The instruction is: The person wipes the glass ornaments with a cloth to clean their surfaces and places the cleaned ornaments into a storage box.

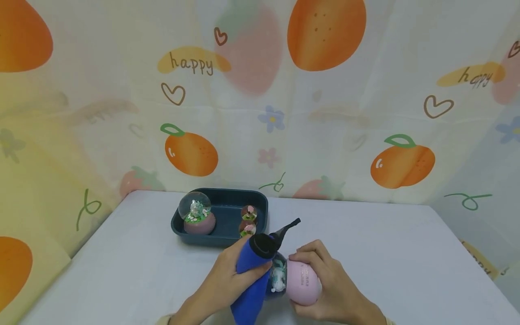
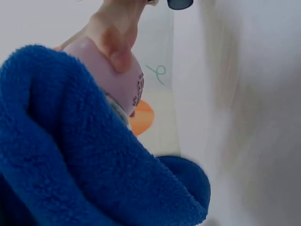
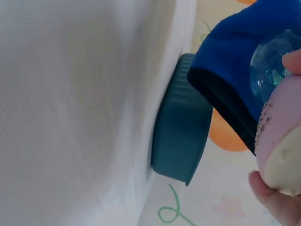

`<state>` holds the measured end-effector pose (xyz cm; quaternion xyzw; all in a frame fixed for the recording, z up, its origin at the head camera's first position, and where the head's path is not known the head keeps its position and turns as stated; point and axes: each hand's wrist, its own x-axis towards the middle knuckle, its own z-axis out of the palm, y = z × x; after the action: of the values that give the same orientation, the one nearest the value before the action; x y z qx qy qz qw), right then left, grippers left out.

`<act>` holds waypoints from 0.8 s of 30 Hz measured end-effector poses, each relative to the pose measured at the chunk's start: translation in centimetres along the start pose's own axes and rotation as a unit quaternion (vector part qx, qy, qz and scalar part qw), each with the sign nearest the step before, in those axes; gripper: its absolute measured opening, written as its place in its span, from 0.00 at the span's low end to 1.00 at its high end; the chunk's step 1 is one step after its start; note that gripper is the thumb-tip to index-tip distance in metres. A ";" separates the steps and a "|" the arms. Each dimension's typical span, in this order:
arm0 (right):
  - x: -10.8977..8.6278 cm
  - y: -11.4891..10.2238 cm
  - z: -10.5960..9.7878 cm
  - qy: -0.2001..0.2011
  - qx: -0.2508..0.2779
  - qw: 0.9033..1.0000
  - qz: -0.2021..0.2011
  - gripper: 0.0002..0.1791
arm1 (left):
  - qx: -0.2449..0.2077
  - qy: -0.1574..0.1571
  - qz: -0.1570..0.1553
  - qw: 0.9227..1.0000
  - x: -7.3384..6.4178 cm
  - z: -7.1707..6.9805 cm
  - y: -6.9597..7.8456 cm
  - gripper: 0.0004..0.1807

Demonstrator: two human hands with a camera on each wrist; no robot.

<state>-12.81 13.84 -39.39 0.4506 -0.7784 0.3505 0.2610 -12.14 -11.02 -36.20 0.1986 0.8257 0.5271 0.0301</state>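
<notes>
My right hand (image 1: 337, 286) grips a snow globe (image 1: 302, 283) by its pink base, with raised lettering on the base's side. The globe lies sideways, its glass dome with a white figure facing left. My left hand (image 1: 227, 273) holds a fuzzy blue cloth (image 2: 80, 132) with a black edge and a black strap. The cloth is against the dome and covers part of it; in the right wrist view the clear dome (image 3: 267, 70) shows in front of the blue fabric. Some left-hand fingers are hidden behind the cloth.
Beyond the hands, a dark teal tray (image 1: 227, 243) stands on the white table (image 1: 378, 243). In it are a second snow globe (image 1: 199, 223) on the left and two small globe-like ornaments (image 1: 248, 213) on the right. A fruit-printed curtain (image 1: 325, 113) hangs behind.
</notes>
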 end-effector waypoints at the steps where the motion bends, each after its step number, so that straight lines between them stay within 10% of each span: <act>1: 0.0 0.0 0.0 0.003 0.004 1.000 -0.011 0.43 | -0.017 -0.014 -0.001 1.000 0.1 -0.1 -0.1 0.19; 6: 0.0 -0.1 0.3 0.017 0.021 0.998 -0.058 0.40 | -0.102 -0.092 -0.013 0.990 0.2 -0.8 -0.6 0.24; 13: 0.0 0.1 0.4 0.023 0.019 0.998 -0.064 0.41 | -0.135 -0.124 -0.023 0.983 0.4 -1.0 -1.0 0.28; 24: 0.0 0.3 0.3 0.017 0.020 1.000 -0.013 0.47 | -0.055 -0.049 -0.008 0.997 0.4 -0.7 -0.8 0.19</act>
<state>-13.08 13.75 -39.68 0.4600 -0.7606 0.3702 0.2699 -12.92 -11.73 -36.53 0.2155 0.7943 0.5614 0.0857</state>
